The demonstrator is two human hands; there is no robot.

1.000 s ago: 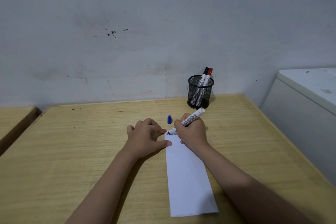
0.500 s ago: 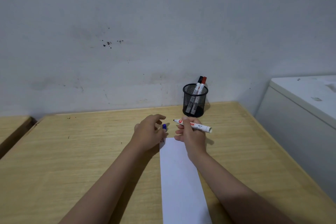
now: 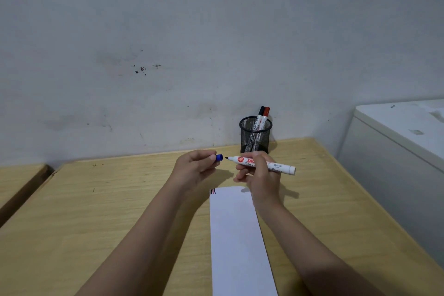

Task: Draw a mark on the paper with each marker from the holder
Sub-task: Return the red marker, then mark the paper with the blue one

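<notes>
Head view, left hand [image 3: 195, 170] pinching blue cap [image 3: 219, 157], right hand [image 3: 260, 175] gripping cylindrical white marker [image 3: 262, 164]

The worktop [image 3: 120, 211] is a light wooden desk with a visible grain, its far edge set against a pale wall and its right side running close beside a white cabinet. A narrow gap separates its left edge from a second wooden surface [image 3: 16, 182] of the same colour. A long white strip of paper [image 3: 237, 243] lies flat on it, running from the near edge toward the middle, with a few short coloured marks [image 3: 212, 191] at its far left corner. A black mesh holder [image 3: 255, 136] stands upright near the far edge, well apart from the paper, with two capped markers [image 3: 260, 119] leaning inside it.
</notes>
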